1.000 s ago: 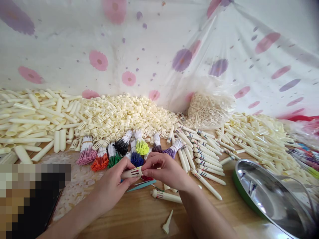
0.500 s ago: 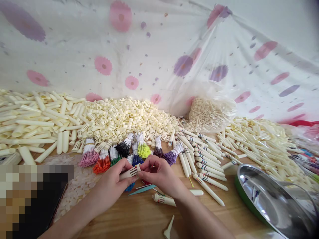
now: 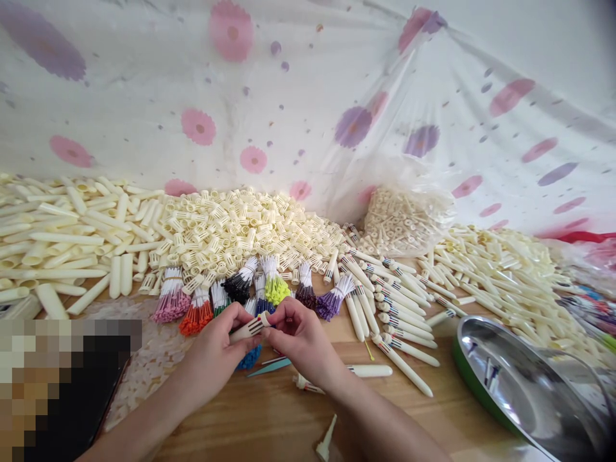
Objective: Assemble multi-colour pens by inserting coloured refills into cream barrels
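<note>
Between my hands is a cream multicolour pen (image 3: 249,329) with dark slots and coloured sliders around its upper end. My left hand (image 3: 219,350) is closed around its barrel. The fingers of my right hand (image 3: 298,333) pinch the pen's top end. Under my right forearm lies another multicolour pen (image 3: 370,371), partly hidden. Just behind my hands are tied bundles of refills: pink (image 3: 171,298), orange (image 3: 196,314), black (image 3: 239,282), yellow (image 3: 276,289) and purple (image 3: 333,299). Blue refills (image 3: 249,357) show below my left fingers.
Slotted cream sleeves (image 3: 250,224) are heaped at the back, with barrels (image 3: 72,237) on the left. Finished-looking pens (image 3: 404,324) lie right of centre. A metal pan (image 3: 520,385) stands at the right, a bag of small parts (image 3: 409,221) behind. A pointed cream piece (image 3: 327,438) lies in front.
The pen in my hands has tilted and shifted slightly up and left. My right hand has moved a little left, still at the pen's top end. My left hand keeps its hold.
</note>
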`<state>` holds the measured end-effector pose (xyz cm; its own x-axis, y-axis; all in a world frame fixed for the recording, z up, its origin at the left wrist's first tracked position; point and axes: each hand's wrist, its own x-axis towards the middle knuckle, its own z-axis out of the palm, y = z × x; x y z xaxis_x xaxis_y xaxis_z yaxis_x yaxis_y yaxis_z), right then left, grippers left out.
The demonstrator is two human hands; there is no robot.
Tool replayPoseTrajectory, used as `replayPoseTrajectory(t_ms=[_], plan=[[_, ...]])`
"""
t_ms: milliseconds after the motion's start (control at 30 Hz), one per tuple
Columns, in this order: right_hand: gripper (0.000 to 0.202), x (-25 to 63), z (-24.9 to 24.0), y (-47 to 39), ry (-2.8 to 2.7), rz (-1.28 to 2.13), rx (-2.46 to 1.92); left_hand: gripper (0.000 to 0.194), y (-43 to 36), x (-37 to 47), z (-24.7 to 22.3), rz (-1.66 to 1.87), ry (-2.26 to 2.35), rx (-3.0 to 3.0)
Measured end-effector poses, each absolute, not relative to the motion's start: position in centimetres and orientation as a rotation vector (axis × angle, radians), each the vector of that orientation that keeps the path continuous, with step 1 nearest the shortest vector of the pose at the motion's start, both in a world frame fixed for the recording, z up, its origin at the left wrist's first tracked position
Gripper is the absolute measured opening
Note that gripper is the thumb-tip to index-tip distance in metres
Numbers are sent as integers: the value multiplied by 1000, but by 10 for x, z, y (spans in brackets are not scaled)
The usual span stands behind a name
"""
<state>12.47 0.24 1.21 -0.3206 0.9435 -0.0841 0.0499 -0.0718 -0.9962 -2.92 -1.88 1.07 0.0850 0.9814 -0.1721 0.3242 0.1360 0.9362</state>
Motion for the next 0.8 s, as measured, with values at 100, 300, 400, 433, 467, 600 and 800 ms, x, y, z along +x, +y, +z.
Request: replayPoseTrajectory(t_ms=[100,300,400,433,467,600,800], plan=[[18,127,12,2,-1513,1439,-1139,12,-18,-29,11,828,1408,1365],[12,129,17,0,-1644,1308,-1210,15,-18,-28,11,827,1412,1365],[11,129,16,0,-1720,1215,-1230,11,-18,-28,11,840,1418,1373],[12,128,15,0,-1726,1193,-1234,9,-19,-28,11,838,1425,1375],[14,128,14,0,-1731,1163,-1235,9,-19,-28,11,837,1435,1379],[21,127,11,0,-1767,1033,-1232,7,-20,-27,11,853,1489,1412],[22,128,13,2,-1790,1021,-1247,4,-23,-27,12,866,1640,1490]])
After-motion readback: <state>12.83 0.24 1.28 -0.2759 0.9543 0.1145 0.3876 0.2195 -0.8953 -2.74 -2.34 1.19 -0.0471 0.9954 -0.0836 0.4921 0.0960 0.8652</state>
